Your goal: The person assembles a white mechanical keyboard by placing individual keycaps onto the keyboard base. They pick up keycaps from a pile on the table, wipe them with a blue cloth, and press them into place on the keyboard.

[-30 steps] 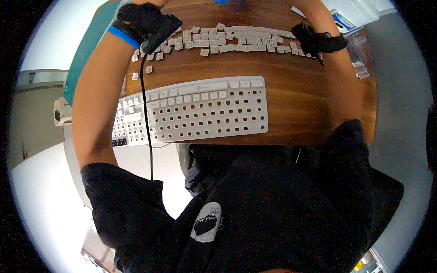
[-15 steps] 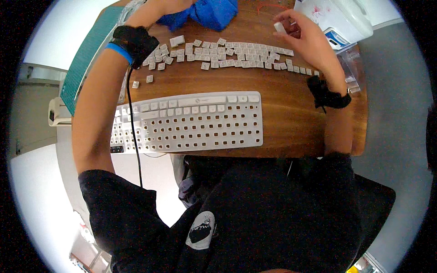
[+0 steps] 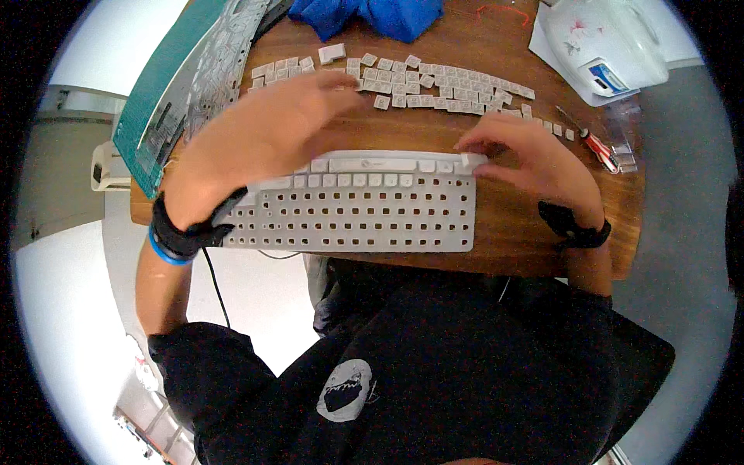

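A white keyboard [image 3: 349, 240] lies near the table's front edge. White keycaps fill its far rows, and the nearer rows show bare square holes. At its far right corner my right hand [image 3: 527, 155] pinches a white keycap [image 3: 471, 160] between thumb and fingers. Over the keyboard's left part reaches my left hand [image 3: 271, 128], its fingers smeared by motion near the loose keycaps [image 3: 465, 81] spread across the table. What the left fingers hold, if anything, does not show. That hand hides the keyboard's far left portion.
Blue cloth or bag [image 3: 372, 15] lies at the far edge. A white jug-like container [image 3: 604, 46] stands at the back right, with a red-handled screwdriver [image 3: 598, 151] nearer me. At left are a green mat [image 3: 151, 116] and a clear patterned sheet [image 3: 209, 70]. A black cable [image 3: 215, 287] hangs from my left wrist.
My left hand has come back from the blue cloth to above the keyboard. The right hand has brought its keycap nearer, to the keyboard's far right corner. The whole view has shifted slightly.
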{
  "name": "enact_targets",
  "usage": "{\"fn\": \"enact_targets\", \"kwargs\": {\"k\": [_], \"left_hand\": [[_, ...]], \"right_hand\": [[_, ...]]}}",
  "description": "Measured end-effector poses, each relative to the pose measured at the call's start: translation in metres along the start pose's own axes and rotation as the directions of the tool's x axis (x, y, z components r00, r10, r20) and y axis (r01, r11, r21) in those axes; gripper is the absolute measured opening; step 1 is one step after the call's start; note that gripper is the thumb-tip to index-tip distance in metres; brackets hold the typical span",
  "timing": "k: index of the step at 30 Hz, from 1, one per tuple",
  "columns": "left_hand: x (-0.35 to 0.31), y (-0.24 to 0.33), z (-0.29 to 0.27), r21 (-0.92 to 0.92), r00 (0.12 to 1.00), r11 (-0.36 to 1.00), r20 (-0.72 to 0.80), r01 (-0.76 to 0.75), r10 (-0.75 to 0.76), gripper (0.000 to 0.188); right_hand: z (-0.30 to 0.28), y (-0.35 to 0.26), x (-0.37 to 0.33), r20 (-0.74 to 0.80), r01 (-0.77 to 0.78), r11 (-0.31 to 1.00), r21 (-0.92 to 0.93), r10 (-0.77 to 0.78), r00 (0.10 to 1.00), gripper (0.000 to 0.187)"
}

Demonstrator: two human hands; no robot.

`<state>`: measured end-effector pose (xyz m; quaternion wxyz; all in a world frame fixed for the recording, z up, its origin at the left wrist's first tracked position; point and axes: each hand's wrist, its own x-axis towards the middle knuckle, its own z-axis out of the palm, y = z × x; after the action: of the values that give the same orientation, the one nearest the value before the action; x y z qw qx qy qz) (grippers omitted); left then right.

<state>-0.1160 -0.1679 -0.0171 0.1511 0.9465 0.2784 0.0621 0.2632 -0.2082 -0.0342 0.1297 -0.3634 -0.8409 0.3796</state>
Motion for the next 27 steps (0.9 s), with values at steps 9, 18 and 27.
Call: {"fn": "enact_targets", "kwargs": {"k": [9,18,27], "left_hand": [[-0.016,0.027,0.021,-0.135,0.983,0.989,0.178,0.065,-0.040,0.054],[-0.019,0.026,0.035,-0.083,0.990,0.994,0.132,0.068,-0.057,0.059],[-0.021,0.027,0.047,-0.048,0.989,0.995,0.122,0.088,-0.081,0.062]], "right_hand": [[0.017,-0.014,-0.009,0.089,-0.033,0.998,-0.056,0.038,0.995,0.033],[0.027,-0.029,-0.014,0.034,-0.029,0.993,-0.118,0.033,0.999,0.027],[0.034,-0.026,-0.017,-0.076,-0.190,0.981,0.039,0.193,0.978,0.032]]}}
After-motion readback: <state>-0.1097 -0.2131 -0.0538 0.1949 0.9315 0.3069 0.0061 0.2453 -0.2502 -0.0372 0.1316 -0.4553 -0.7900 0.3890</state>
